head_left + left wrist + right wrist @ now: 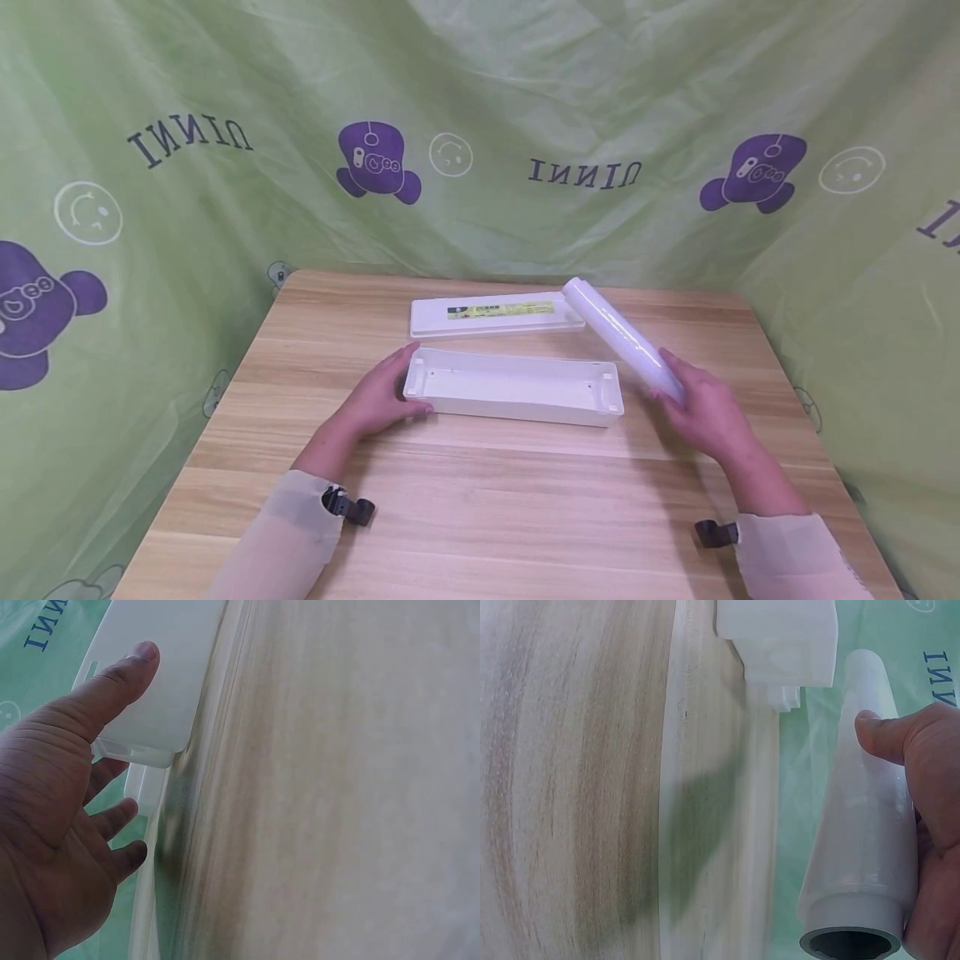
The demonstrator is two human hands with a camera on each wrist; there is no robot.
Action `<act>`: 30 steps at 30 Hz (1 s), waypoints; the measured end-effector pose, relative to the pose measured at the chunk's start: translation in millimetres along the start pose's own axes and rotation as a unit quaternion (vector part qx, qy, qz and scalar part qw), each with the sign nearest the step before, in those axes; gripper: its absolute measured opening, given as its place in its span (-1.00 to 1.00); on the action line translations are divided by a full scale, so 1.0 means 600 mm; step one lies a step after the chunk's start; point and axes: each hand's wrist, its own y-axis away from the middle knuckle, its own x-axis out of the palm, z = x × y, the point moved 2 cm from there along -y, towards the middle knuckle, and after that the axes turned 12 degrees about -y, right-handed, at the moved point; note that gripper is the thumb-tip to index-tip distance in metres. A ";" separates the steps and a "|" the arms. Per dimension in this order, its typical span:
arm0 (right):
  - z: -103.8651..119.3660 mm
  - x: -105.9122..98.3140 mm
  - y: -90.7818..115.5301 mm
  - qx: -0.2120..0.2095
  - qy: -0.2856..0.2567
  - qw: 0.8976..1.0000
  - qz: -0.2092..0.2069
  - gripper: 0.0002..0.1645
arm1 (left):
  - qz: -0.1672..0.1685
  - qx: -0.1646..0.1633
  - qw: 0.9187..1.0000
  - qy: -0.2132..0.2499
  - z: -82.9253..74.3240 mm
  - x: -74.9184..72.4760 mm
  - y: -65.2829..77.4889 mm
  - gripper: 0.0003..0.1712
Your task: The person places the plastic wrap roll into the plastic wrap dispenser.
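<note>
A long white plastic box (517, 408) stands with its top uncovered on the table, its inside bare. At its left end my left hand (382, 396) holds it, thumb on the front wall (150, 697) and fingers toward the back corner. To the right, my right hand (708, 408) grips the near end of a roll of cling film (622, 333). The roll is raised and tilted, its far end near the lid; its hollow core (851, 943) faces the right wrist camera. Behind the box lies the white lid (429, 318) with a yellow-green label.
The wood-grain table (495, 517) extends in front of the box and to both sides. A green printed curtain (495, 225) hangs behind and at the sides. Small black wrist cameras (358, 511) sit at the cuffs of both pale sleeves (277, 542).
</note>
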 end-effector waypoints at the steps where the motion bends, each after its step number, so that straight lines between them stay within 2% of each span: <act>1: 0.001 0.000 0.000 0.000 0.000 1.000 0.000 -0.14 | 0.000 0.001 1.000 0.001 0.000 0.000 0.000 0.41; 17: 0.016 -0.002 -0.004 -0.001 -0.003 1.000 0.016 -0.15 | 0.002 0.004 1.000 0.004 -0.001 -0.002 0.001 0.41; 30: 0.026 -0.003 -0.009 -0.009 -0.011 1.000 0.024 -0.14 | 0.008 -0.010 1.000 0.008 0.000 0.000 -0.001 0.38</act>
